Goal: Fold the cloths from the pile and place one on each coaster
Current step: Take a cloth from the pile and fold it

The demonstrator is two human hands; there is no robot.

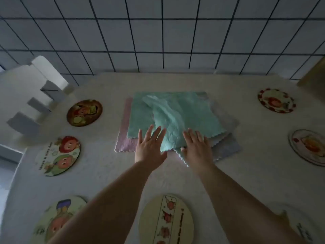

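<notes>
A pile of cloths lies at the table's middle back, with a rumpled green cloth (177, 117) on top, a pink cloth (124, 141) under it at the left and a pale lilac cloth (226, 147) at the right. My left hand (149, 147) has straight, spread fingers over the green cloth's near left edge. My right hand (197, 148) lies flat on the green cloth's near corner, its thumb tucked at the cloth's edge. Several round picture coasters ring the pile: a dark coaster (84, 112), a two-face coaster (59, 155), a near-middle coaster (166, 220), two right coasters (276, 100) (309, 147).
A white cardboard box (35, 95) with open flaps stands at the back left. A tiled wall (161, 36) rises behind the table. A brown object (313, 76) sits at the far right edge. Another coaster (58, 221) lies at the near left.
</notes>
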